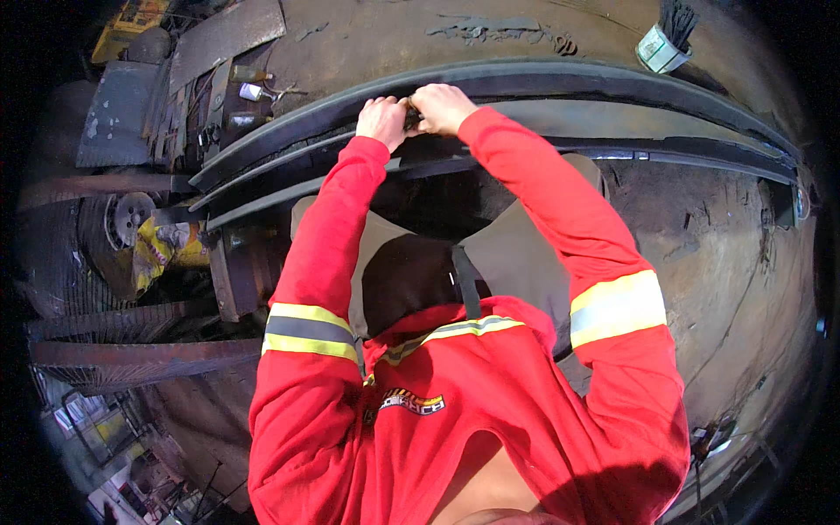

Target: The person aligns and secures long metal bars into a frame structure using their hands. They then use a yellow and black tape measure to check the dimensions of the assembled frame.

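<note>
Evidently, your left-hand grip (382, 121) and right-hand grip (440, 109) meet at the upper middle of the frame, curled inward around a small, dark, irregular object (411, 118); your fingertips are hidden, so you cannot tell whether either one is pinching it. That object sits between your hands, above the long, dark metal beams (560, 79) sweeping across the upper frame. Your red sleeves with yellow-and-silver bands (618, 309) reach up from below. Farther out, a whitish bucket of thin dark rods (662, 52) stands at upper right, a flat rusty metal sheet (229, 42) lies at upper left, and a crumpled yellow bag (150, 254) rests at left.
</note>
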Available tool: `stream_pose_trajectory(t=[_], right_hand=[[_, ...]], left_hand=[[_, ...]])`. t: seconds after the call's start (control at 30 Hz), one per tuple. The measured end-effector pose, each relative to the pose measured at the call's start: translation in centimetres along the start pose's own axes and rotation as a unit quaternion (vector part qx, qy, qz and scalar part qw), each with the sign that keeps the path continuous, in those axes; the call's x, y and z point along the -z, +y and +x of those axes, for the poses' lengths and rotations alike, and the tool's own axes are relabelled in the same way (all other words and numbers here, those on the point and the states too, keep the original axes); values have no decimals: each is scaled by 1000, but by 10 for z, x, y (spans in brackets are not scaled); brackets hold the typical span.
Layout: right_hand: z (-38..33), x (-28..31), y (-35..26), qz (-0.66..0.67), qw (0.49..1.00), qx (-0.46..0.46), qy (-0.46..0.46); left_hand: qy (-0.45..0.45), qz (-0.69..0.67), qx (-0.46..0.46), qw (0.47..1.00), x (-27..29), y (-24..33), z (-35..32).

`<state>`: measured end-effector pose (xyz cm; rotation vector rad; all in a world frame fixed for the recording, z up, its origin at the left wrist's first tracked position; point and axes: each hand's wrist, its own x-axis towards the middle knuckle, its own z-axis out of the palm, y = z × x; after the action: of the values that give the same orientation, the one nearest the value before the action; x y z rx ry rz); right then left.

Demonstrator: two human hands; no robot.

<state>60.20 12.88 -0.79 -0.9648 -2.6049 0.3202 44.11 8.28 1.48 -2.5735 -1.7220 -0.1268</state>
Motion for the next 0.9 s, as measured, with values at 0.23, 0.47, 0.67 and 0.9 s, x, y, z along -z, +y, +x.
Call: stream_pose_trajectory(t=[0.23,0.47,0.67,0.9], right_hand=[[-12,80,50,190,935,-82,-288],[-3,86,11,13,964,-27,-263],[-19,72,-2,-61,987,-1,-146],[-32,47,8,-89,995,28,-27]], left_hand=[[-150,-205,-17,967,31,14,30],[-162,-126,-67,977,29,18,38],[-92,-34,-107,989,24,29,28],[16,-26,-135,990,6,30,24]])
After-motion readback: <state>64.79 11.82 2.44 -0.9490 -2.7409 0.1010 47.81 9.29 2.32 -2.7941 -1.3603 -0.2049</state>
